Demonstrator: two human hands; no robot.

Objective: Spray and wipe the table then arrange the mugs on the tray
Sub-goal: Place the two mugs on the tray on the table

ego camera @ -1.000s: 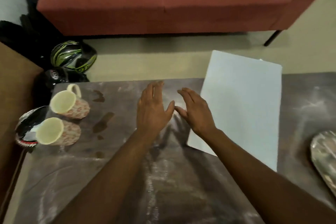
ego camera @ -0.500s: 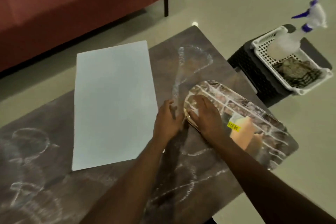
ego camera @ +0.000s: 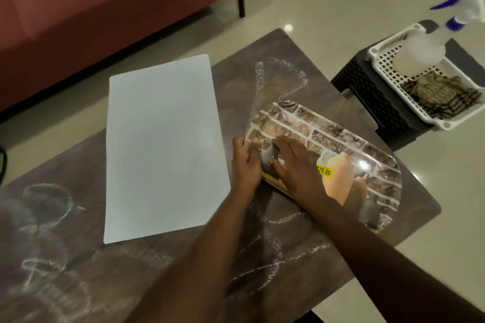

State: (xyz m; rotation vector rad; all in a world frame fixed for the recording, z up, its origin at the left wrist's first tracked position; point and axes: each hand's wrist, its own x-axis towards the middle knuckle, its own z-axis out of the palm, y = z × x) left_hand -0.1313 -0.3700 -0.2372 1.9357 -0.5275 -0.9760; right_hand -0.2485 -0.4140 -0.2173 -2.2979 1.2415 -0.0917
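The right hand [ego camera: 296,165] and its forearm hide part of the tray [ego camera: 372,165]; the spray bottle [ego camera: 430,47] is blurred.

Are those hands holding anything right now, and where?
Both hold the tray at its near-left end: left hand grips the rim, right hand lies on top.

Dim warm indoor light, glare spots on the glossy tray [ego camera: 367,162], soft wide-angle blur.

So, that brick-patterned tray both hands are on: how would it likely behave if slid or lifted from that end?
The tray keeps a flat, even shape, so it is probably rigid. Its glossy face reflects light, so the fingers may slip. It lies on the smooth table, so it should slide easily. Lifted from one end, its far end may dip.
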